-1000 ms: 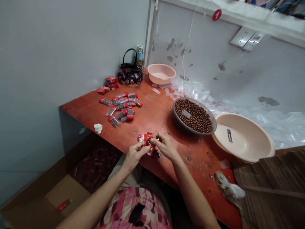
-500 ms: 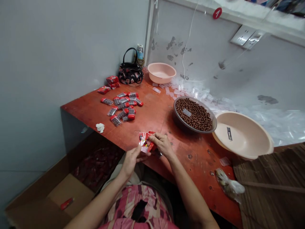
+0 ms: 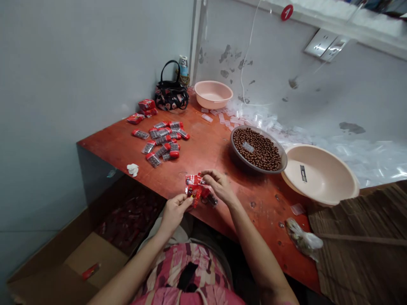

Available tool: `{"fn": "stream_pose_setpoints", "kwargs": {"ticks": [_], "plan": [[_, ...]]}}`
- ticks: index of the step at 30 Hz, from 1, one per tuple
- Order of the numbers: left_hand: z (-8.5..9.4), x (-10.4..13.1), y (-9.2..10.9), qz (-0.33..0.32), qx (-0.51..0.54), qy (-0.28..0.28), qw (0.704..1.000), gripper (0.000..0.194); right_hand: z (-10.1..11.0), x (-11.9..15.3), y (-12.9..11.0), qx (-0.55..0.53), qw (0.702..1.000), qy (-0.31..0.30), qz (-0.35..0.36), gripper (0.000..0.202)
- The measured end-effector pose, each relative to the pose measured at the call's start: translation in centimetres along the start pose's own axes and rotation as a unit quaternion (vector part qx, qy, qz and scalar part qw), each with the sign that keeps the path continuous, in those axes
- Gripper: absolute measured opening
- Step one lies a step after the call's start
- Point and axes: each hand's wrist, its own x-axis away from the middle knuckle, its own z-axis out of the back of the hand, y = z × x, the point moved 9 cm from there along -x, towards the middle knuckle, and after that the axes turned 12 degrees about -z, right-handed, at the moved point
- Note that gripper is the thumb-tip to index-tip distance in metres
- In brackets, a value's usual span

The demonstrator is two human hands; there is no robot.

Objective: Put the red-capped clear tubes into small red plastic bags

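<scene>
Near the table's front edge, my left hand [image 3: 175, 209] pinches a red printed packet [image 3: 194, 192] between thumb and fingers. My right hand [image 3: 219, 184] is just right of it, its bent fingertips over the upper right of the red packaging; whether they grip it is hard to tell. Beneath my right hand, a small pack with dark contents [image 3: 211, 200] lies on the table. Several red-capped clear packs of brown balls [image 3: 163, 140] are scattered farther left. A grey bowl of brown balls [image 3: 259, 150] with a small clear tray on top stands to the right.
A cream basin [image 3: 330, 178] and a pink basin [image 3: 213, 95] stand on the red table [image 3: 203, 144]. Clear plastic trays [image 3: 375, 159] pile along the wall. A black handbag [image 3: 171, 96] stands at the back. Below left is a cardboard box [image 3: 95, 250]; stacked cardboard [image 3: 365, 237] lies right.
My hands have moved apart slightly. My left hand holds the red packet lower, and my right fingers have loosened and opened somewhat. The view has shifted a little.
</scene>
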Motion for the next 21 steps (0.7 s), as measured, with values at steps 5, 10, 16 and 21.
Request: {"fn": "stream_pose_setpoints", "kwargs": {"ticks": [5,10,16,21], "plan": [[-0.3,-0.9,2.8,-0.109,-0.170,-0.065,0.977,0.017,-2.6,1.0,-2.6,0.091,0.985,-0.138,0.048,0.033],[0.7,-1.6,3.1,-0.117,-0.190,-0.044,0.974,0.017,-2.6,0.3,-1.6,0.077,0.988,-0.129,0.029,0.014],[1.0,-1.5,1.1,-0.013,0.134,0.035,0.990,0.028,-0.7,-0.3,1.5,-0.066,0.996,0.037,-0.038,0.012],[-1.4,-0.6,-0.2,0.046,0.287,0.076,0.954,0.023,-1.1,0.8,2.4,-0.124,0.985,0.116,-0.042,0.015]]}}
